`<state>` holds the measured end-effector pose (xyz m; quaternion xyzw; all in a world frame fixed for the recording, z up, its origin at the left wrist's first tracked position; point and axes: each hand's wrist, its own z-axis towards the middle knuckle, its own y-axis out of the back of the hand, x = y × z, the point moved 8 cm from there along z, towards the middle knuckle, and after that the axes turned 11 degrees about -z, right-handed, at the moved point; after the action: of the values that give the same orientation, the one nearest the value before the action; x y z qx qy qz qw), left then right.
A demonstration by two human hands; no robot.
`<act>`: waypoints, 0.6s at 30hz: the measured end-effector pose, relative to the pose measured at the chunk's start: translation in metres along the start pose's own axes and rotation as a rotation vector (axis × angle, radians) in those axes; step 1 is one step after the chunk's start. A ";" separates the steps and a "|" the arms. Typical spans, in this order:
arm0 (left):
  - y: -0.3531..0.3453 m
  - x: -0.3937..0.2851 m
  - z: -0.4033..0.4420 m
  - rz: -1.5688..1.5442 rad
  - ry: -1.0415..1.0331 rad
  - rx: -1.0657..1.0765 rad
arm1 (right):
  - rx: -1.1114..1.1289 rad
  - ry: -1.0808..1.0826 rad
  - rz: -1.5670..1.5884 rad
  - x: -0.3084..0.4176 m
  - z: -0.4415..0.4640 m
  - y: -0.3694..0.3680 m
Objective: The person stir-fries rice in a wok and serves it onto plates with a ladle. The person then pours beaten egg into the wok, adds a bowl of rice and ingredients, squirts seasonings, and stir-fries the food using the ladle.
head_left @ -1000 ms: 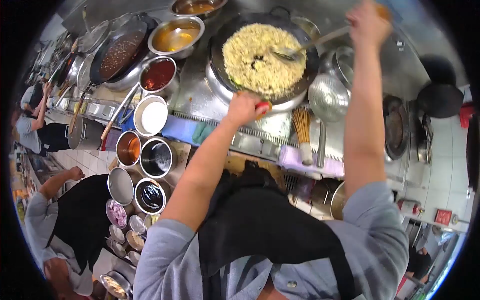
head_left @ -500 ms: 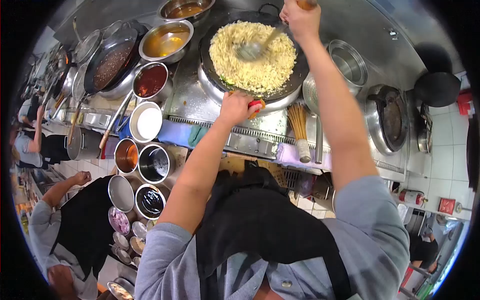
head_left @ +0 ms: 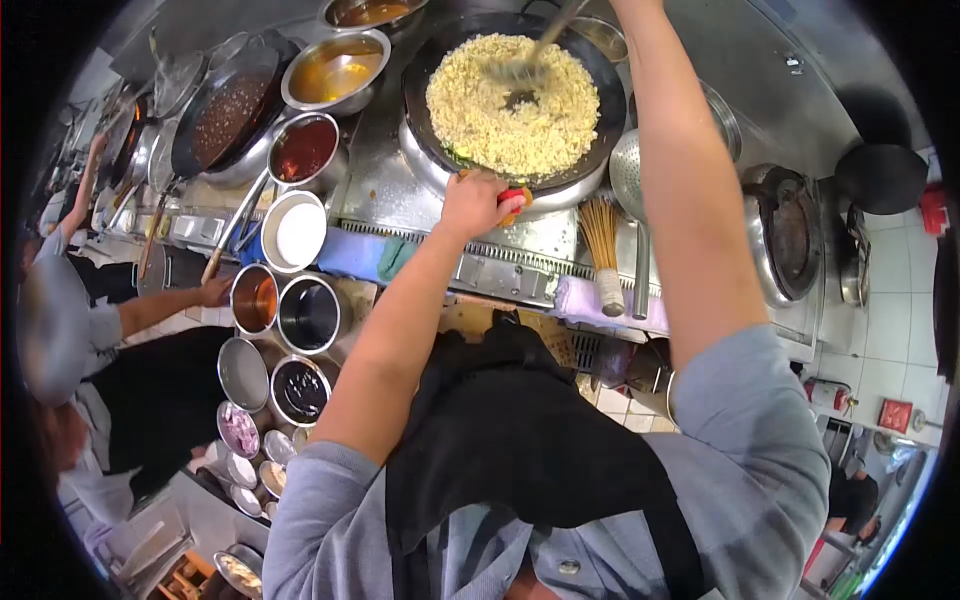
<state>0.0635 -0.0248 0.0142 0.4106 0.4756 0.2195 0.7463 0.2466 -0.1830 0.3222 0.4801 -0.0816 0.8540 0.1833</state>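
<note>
A large black wok (head_left: 420, 120) sits on the range, filled with pale yellow fried rice (head_left: 540, 130) and a bit of green at its near edge. My left hand (head_left: 474, 205) is closed on a red and orange cloth at the wok's near rim. Only the lower edge of my right hand (head_left: 637, 6) shows at the top of the view; its fingers are cut off. From there the handle of a ladle (head_left: 552, 36) slants down, its bowl blurred over the rice, where a dark patch of wok shows.
Right of the wok lie a bamboo brush (head_left: 601, 250) and a perforated skimmer (head_left: 628, 170). Seasoning pots stand at left, including red sauce (head_left: 303, 152) and a white tub (head_left: 294, 232). A co-worker's arm (head_left: 165, 308) reaches toward these pots. Another wok (head_left: 225, 125) stands farther left.
My right hand has moved up, mostly out of view, and the ladle has shifted within the rice. The co-worker at left has leaned in, a hand now beside the pots. My left hand stays put.
</note>
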 end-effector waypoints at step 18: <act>0.008 0.001 0.007 -0.025 -0.032 -0.039 | 0.136 0.321 0.316 0.074 -0.109 0.035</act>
<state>0.0712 -0.0222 0.0220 0.3933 0.4642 0.2129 0.7645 0.1116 -0.1636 0.3287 0.3307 -0.0679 0.9410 0.0254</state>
